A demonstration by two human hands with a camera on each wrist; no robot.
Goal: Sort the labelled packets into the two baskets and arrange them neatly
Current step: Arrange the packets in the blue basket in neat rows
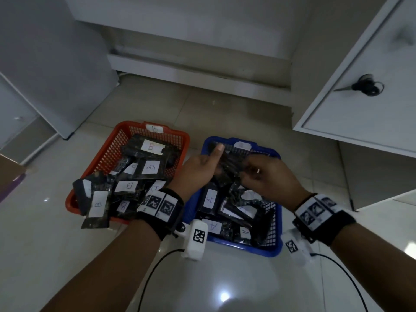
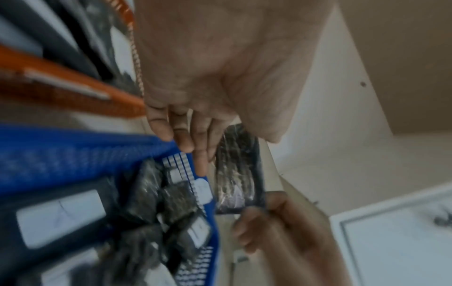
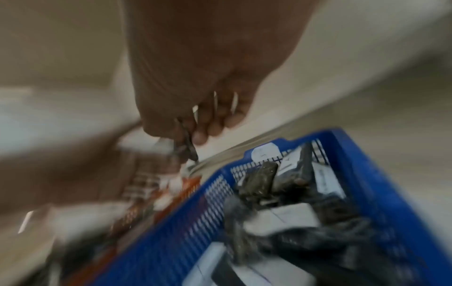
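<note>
Both hands, the left hand (image 1: pixel 198 170) and right hand (image 1: pixel 267 176), pinch one dark packet (image 1: pixel 229 163) above the blue basket (image 1: pixel 278 244); a loosened pinch could drop it unsorted.

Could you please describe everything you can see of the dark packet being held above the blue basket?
The dark packet looks like black, glossy, crinkled plastic, roughly rectangular. No label shows on the visible side. It is held in the air over the far end of the blue basket, the left hand gripping one end and the right hand pinching the other.
</note>
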